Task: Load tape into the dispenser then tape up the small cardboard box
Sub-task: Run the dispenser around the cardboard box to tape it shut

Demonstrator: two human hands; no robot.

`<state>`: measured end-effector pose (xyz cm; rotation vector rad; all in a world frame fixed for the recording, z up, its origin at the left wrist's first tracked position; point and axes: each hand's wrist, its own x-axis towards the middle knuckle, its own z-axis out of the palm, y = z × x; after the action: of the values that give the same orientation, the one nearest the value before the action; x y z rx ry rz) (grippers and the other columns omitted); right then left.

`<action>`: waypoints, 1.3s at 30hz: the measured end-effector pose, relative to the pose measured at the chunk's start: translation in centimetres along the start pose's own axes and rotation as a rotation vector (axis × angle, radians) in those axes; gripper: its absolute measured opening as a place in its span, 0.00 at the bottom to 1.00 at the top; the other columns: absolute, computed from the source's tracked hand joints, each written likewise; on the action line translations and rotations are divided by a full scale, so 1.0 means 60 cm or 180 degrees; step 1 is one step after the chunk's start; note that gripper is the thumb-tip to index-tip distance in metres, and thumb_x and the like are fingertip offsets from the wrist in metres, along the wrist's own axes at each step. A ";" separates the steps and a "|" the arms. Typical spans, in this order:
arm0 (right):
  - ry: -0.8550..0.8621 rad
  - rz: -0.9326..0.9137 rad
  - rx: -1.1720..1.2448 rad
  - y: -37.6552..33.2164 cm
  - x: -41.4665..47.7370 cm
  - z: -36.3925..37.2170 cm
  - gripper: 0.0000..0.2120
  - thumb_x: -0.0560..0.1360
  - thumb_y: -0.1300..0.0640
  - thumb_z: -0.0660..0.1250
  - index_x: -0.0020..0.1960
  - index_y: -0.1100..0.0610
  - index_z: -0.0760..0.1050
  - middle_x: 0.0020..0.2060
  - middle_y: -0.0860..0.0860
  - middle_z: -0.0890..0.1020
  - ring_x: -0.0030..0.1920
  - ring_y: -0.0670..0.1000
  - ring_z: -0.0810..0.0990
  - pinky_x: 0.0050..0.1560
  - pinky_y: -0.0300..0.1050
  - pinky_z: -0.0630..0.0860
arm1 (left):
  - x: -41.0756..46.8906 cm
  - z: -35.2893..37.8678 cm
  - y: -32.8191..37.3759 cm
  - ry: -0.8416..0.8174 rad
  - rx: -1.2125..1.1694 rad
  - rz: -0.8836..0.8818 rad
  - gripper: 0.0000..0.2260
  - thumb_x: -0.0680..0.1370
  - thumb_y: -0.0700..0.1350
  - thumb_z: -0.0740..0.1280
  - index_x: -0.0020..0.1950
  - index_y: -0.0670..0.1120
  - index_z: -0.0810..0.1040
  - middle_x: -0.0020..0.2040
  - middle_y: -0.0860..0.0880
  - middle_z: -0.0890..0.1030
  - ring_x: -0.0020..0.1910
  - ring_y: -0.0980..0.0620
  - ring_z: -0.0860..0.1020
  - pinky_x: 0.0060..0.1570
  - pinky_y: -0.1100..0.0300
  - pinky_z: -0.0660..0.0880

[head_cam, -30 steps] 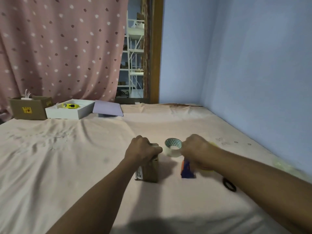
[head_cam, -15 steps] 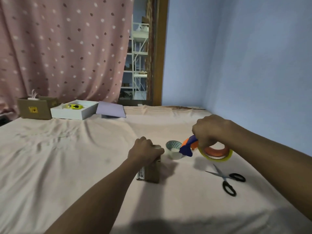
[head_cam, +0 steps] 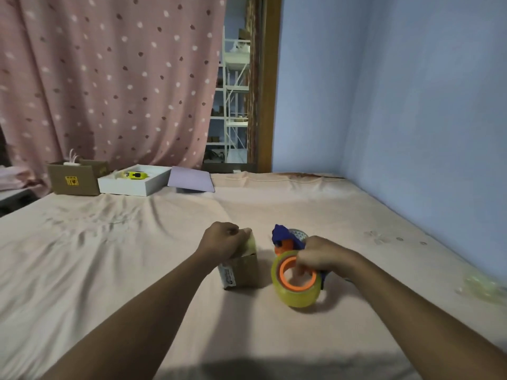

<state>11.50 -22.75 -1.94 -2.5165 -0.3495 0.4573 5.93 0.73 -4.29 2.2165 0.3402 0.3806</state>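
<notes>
Pink bedsheet (head_cam: 137, 270) fills the view, with a dotted curtain (head_cam: 109, 78) and blue wall (head_cam: 411, 105) behind. Left hand (head_cam: 219, 241) sits curled on top of the small cardboard box (head_cam: 242, 272), pressing its upper edge, arm stretched straight out. Right hand (head_cam: 319, 255) grips the tape dispenser (head_cam: 286, 238), fingers (head_cam: 300, 270) hooked inside the orange core of the yellowish tape roll (head_cam: 296, 283), just beside the box. Another small roll (head_cam: 300, 233) peeks out behind the dispenser, mostly hidden. Far back lie a brown carton (head_cam: 74, 179), a white tray (head_cam: 131, 185) and a purple lid (head_cam: 190, 180), well apart from the action.
</notes>
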 end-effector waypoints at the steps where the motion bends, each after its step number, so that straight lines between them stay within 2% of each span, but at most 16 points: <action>1: 0.0009 0.0017 0.0056 0.002 0.001 0.011 0.10 0.60 0.59 0.72 0.41 0.57 0.82 0.36 0.54 0.83 0.35 0.53 0.82 0.33 0.43 0.78 | 0.001 -0.009 -0.004 0.0088 0.0178 0.0028 0.14 0.76 0.59 0.69 0.41 0.49 0.75 0.42 0.46 0.77 0.43 0.46 0.75 0.51 0.51 0.78; 4: 0.0121 0.0019 0.0270 0.009 0.007 0.040 0.12 0.63 0.53 0.71 0.45 0.55 0.83 0.39 0.52 0.85 0.37 0.51 0.84 0.33 0.43 0.82 | 0.003 -0.041 -0.015 0.0190 0.0491 -0.0062 0.15 0.76 0.58 0.69 0.39 0.47 0.77 0.41 0.40 0.80 0.45 0.42 0.78 0.49 0.49 0.77; 6: 0.0159 -0.0021 0.0314 0.010 0.009 0.055 0.15 0.63 0.47 0.70 0.47 0.50 0.84 0.41 0.49 0.87 0.41 0.48 0.86 0.42 0.46 0.85 | 0.004 -0.059 -0.022 0.0157 0.0497 -0.0180 0.13 0.76 0.57 0.70 0.40 0.48 0.78 0.43 0.40 0.81 0.47 0.41 0.79 0.50 0.50 0.77; 9: 0.0166 -0.0060 0.0201 0.013 0.018 0.076 0.17 0.62 0.43 0.68 0.49 0.45 0.82 0.41 0.46 0.87 0.43 0.49 0.85 0.49 0.49 0.84 | 0.004 -0.081 -0.034 0.0080 0.0127 -0.0405 0.10 0.75 0.55 0.73 0.47 0.50 0.81 0.48 0.47 0.79 0.49 0.46 0.76 0.52 0.54 0.75; 10: 0.0182 -0.0056 0.0126 0.015 0.025 0.084 0.18 0.61 0.42 0.67 0.49 0.45 0.81 0.41 0.46 0.87 0.43 0.49 0.85 0.50 0.50 0.83 | 0.005 -0.085 -0.040 0.0064 -0.0016 -0.0476 0.13 0.74 0.55 0.74 0.52 0.48 0.84 0.51 0.47 0.80 0.52 0.46 0.77 0.54 0.55 0.74; 12: 0.0229 -0.0004 -0.0001 0.018 0.038 0.098 0.18 0.60 0.43 0.65 0.49 0.46 0.79 0.41 0.46 0.86 0.43 0.49 0.84 0.49 0.51 0.83 | 0.005 -0.093 -0.045 0.0075 -0.0177 -0.0560 0.21 0.73 0.56 0.75 0.60 0.45 0.84 0.57 0.47 0.82 0.57 0.46 0.79 0.57 0.56 0.76; 16: 0.0458 0.0084 -0.0328 -0.010 0.009 0.103 0.12 0.64 0.51 0.65 0.47 0.52 0.77 0.41 0.50 0.84 0.40 0.52 0.81 0.40 0.44 0.78 | 0.002 -0.094 -0.055 -0.0161 -0.0497 -0.0648 0.28 0.73 0.57 0.75 0.70 0.47 0.78 0.66 0.49 0.80 0.63 0.47 0.78 0.64 0.54 0.75; 19: 0.0620 0.0101 -0.0713 -0.019 -0.001 0.103 0.10 0.66 0.51 0.65 0.46 0.52 0.75 0.40 0.50 0.81 0.41 0.54 0.80 0.39 0.43 0.75 | 0.000 -0.092 -0.063 -0.0411 -0.0700 -0.0703 0.31 0.72 0.59 0.75 0.73 0.48 0.75 0.67 0.49 0.78 0.63 0.47 0.78 0.67 0.53 0.74; 23: 0.0220 0.0110 -0.1019 -0.028 -0.010 0.090 0.13 0.66 0.49 0.68 0.48 0.52 0.73 0.42 0.49 0.80 0.48 0.54 0.82 0.43 0.43 0.75 | 0.003 -0.100 -0.073 -0.0507 -0.1193 -0.0783 0.33 0.74 0.58 0.74 0.76 0.49 0.71 0.69 0.49 0.76 0.64 0.47 0.77 0.65 0.53 0.74; 26: 0.0376 -0.0227 -0.1252 -0.052 -0.018 0.077 0.25 0.66 0.41 0.69 0.58 0.53 0.72 0.56 0.52 0.77 0.60 0.56 0.77 0.54 0.47 0.75 | 0.008 -0.105 -0.084 -0.0335 -0.1559 -0.0840 0.29 0.77 0.59 0.70 0.73 0.47 0.72 0.68 0.47 0.78 0.63 0.45 0.78 0.67 0.50 0.74; 27: 0.0507 -0.0461 -0.1118 -0.065 -0.018 0.081 0.30 0.67 0.39 0.69 0.64 0.53 0.71 0.62 0.53 0.74 0.66 0.57 0.73 0.60 0.48 0.73 | 0.008 -0.106 -0.086 -0.0260 -0.1694 -0.0875 0.25 0.78 0.59 0.68 0.70 0.46 0.75 0.65 0.45 0.80 0.60 0.45 0.80 0.66 0.49 0.75; 29: 0.0555 -0.0861 -0.0290 -0.101 -0.022 0.098 0.37 0.70 0.40 0.68 0.75 0.53 0.64 0.73 0.52 0.67 0.74 0.55 0.64 0.69 0.49 0.66 | 0.002 -0.107 -0.087 -0.0165 -0.1992 -0.1017 0.22 0.80 0.60 0.64 0.63 0.44 0.78 0.56 0.44 0.84 0.52 0.46 0.82 0.58 0.51 0.77; 32: 0.0242 -0.0749 0.1495 -0.160 -0.014 0.138 0.37 0.77 0.41 0.64 0.81 0.52 0.56 0.80 0.50 0.59 0.78 0.52 0.59 0.73 0.48 0.60 | -0.016 -0.100 -0.084 -0.0123 -0.2405 -0.1239 0.20 0.82 0.62 0.59 0.52 0.47 0.79 0.50 0.47 0.84 0.48 0.48 0.82 0.54 0.54 0.76; 34: 0.0047 -0.0469 0.2138 -0.192 -0.004 0.166 0.38 0.79 0.37 0.59 0.82 0.51 0.52 0.81 0.49 0.58 0.79 0.52 0.58 0.71 0.48 0.59 | -0.025 -0.095 -0.090 -0.0224 -0.2612 -0.1280 0.25 0.82 0.64 0.56 0.55 0.45 0.80 0.51 0.45 0.86 0.51 0.45 0.84 0.57 0.51 0.76; 36: -0.0136 -0.0235 0.2501 -0.213 0.005 0.190 0.38 0.79 0.34 0.56 0.82 0.51 0.50 0.80 0.50 0.60 0.77 0.54 0.62 0.66 0.50 0.63 | -0.031 -0.087 -0.097 -0.0392 -0.2756 -0.1251 0.31 0.81 0.66 0.54 0.63 0.42 0.81 0.57 0.40 0.86 0.57 0.40 0.84 0.64 0.48 0.75; 39: -0.0197 -0.0124 0.2860 -0.224 0.029 0.226 0.39 0.78 0.32 0.55 0.81 0.51 0.52 0.77 0.53 0.65 0.72 0.55 0.68 0.68 0.52 0.67 | -0.034 -0.073 -0.105 -0.0506 -0.2955 -0.1215 0.30 0.82 0.64 0.54 0.65 0.42 0.81 0.60 0.40 0.85 0.60 0.41 0.83 0.67 0.47 0.74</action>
<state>5.75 -4.81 -5.52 -1.6228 -0.1567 0.5272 1.69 6.89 -6.91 1.2293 0.3880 0.1050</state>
